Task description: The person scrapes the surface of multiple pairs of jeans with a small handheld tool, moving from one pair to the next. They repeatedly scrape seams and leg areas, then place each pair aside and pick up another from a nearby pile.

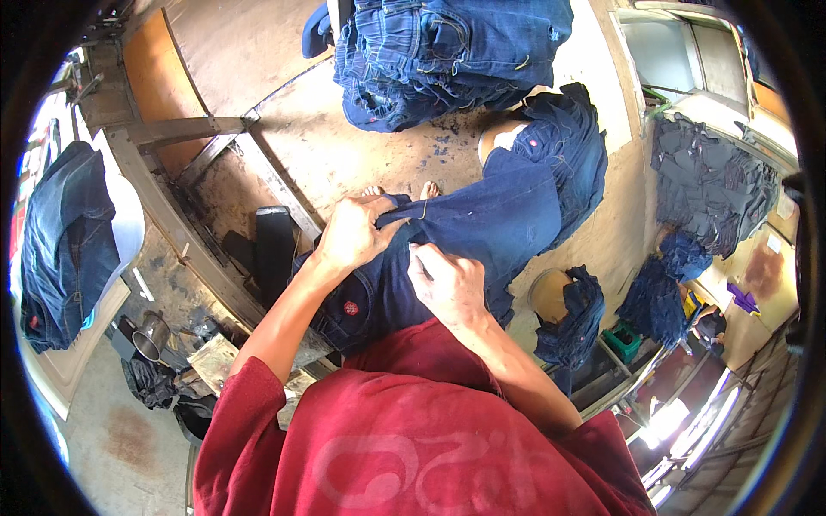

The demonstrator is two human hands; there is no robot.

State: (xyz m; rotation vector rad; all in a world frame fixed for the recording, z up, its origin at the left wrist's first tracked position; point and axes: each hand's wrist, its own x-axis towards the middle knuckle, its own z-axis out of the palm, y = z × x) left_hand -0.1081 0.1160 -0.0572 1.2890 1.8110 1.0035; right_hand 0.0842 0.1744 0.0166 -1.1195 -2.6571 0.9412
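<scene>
The left hand (351,234) is closed on a fold of dark blue jeans (482,224), fingers curled over the cloth's upper edge. Just beside it at four o'clock, the right hand (446,282) pinches the same garment, thumb and fingertips pressed into the denim. The jeans lie across the bench (344,146) right in front of the person, running from the hands toward two o'clock, with a small red tag near the left wrist. Two bare feet seem to show just past the left hand at twelve o'clock, though the view there is cramped. Farther off at twelve o'clock sits a tall stack of folded jeans (447,52). At nine o'clock another pair of jeans (64,245) drapes over a white surface. At three o'clock a heap of darker denim (710,181) rests on a second bench.
</scene>
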